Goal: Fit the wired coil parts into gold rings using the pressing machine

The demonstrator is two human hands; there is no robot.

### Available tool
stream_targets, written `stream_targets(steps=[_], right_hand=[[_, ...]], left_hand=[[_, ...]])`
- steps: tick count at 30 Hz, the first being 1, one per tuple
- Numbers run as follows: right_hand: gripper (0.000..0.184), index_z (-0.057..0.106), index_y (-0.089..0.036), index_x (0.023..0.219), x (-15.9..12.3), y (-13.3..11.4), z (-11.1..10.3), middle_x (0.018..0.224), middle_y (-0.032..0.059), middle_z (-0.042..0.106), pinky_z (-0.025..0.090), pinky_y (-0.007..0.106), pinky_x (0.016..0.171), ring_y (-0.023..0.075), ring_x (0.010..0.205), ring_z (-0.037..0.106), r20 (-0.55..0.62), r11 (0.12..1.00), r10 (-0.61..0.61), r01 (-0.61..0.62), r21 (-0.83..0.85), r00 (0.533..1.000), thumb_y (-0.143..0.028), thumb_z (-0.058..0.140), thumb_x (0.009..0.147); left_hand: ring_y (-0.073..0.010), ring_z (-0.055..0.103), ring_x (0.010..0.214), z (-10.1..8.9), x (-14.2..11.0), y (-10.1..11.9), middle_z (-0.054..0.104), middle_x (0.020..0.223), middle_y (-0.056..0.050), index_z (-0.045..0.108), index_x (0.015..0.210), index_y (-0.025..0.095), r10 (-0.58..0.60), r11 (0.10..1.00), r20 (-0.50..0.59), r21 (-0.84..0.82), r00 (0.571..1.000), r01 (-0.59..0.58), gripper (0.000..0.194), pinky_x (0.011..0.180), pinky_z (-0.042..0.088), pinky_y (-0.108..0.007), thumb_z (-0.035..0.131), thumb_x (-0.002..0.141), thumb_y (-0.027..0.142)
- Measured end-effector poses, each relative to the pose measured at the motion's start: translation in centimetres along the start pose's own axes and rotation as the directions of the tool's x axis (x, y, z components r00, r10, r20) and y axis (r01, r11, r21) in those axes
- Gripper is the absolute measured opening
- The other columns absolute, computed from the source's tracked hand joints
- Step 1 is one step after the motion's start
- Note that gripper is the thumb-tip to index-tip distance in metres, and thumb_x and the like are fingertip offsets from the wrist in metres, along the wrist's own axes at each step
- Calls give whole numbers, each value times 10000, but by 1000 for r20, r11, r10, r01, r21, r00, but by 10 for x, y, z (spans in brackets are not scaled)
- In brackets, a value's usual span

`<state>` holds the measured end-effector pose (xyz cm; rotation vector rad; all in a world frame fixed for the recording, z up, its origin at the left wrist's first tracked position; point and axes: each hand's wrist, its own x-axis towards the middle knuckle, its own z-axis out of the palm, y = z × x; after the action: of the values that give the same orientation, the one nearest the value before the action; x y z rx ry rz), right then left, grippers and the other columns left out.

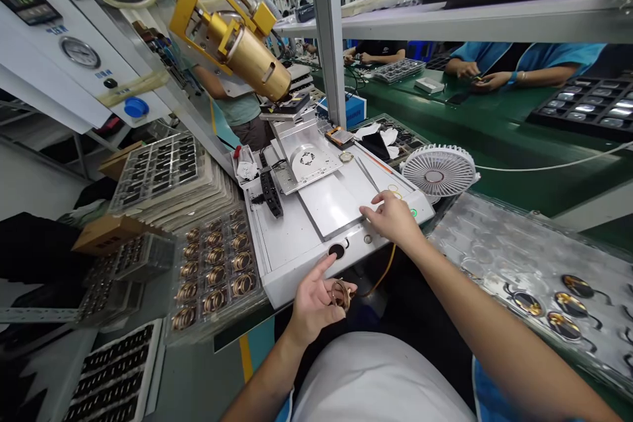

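My left hand is closed around a small copper coil ring, with the forefinger stretched toward a black button on the front of the white machine base. My right hand rests on the base's right front, fingers spread beside a lit green button and loose gold rings. Farther back on the base sits a round fixture plate. Above it hangs a tilted brass press head.
A clear tray of copper coils lies left of the base, with stacked trays behind it. A small white fan stands to the right. A clear tray with finished parts lies at right. Other people work across the green bench.
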<state>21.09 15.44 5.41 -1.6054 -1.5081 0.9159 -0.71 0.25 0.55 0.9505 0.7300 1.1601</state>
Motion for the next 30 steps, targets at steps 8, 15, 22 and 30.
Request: stream_targets(steps=[8, 15, 22, 30], right_hand=[[464, 717, -188, 1072, -96, 15, 27, 982, 98, 762, 569, 362, 730, 265, 874, 715, 348, 842, -122, -89, 532, 929, -603, 737, 864], [412, 733, -185, 875, -98, 23, 28, 789, 32, 717, 530, 274, 651, 167, 699, 642, 183, 748, 1, -122, 653, 983, -575, 844, 801], [407, 743, -175, 893, -95, 22, 9, 699, 18, 695, 525, 268, 554, 143, 561, 598, 353, 772, -48, -190, 607, 934, -552, 853, 786], [428, 789, -173, 918, -97, 26, 11, 670, 24, 699, 552, 303, 558, 169, 551, 623, 335, 800, -9, -194, 567, 942, -511, 917, 688]], left_hand=[[-295, 749, 1100, 20, 1, -22, 164, 1743, -202, 240, 1643, 365, 254, 704, 107, 661, 961, -259, 1130, 834, 684, -400, 887, 738, 170], [-271, 774, 1030, 29, 7, -31, 172, 1737, -223, 251, 1645, 315, 217, 603, 284, 714, 934, -357, 1080, 825, 706, -398, 866, 768, 185], [-302, 783, 1050, 24, 6, -18, 149, 1729, -266, 546, 1416, 248, 223, 803, 213, 512, 951, -303, 849, 782, 706, -363, 960, 675, 243], [-270, 795, 975, 11, 6, -16, 403, 1639, -257, 525, 1412, 222, 231, 495, 361, 756, 903, -429, 703, 875, 681, -428, 853, 792, 266]])
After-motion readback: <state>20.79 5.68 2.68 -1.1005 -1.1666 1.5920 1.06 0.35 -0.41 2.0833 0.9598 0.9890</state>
